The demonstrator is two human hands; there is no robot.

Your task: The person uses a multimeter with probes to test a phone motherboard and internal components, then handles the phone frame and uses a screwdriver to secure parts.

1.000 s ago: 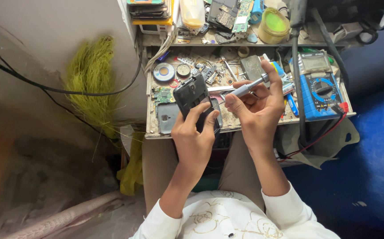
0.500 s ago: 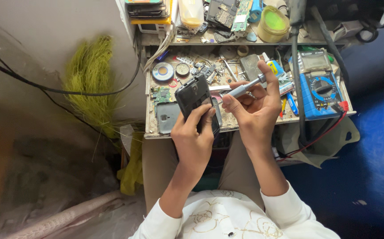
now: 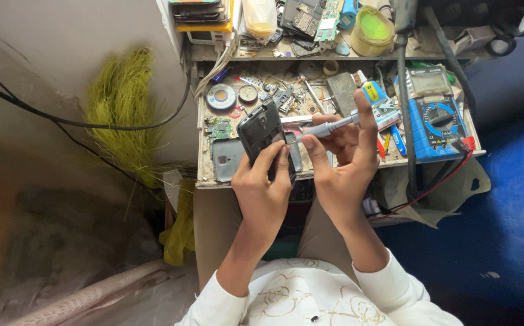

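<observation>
Overhead, the left hand (image 3: 265, 190) grips an opened black phone (image 3: 263, 134), fingers wrapped around its near end, holding it tilted above the cluttered workbench (image 3: 210, 175). Just to its right, the right hand (image 3: 343, 166) pinches a grey screwdriver (image 3: 328, 127) between thumb and fingers, forefinger raised, the tip touching the phone's right edge. Farther right lies a blue multimeter (image 3: 434, 121); a green-lidded jar (image 3: 372, 27) sits on the far shelf.
</observation>
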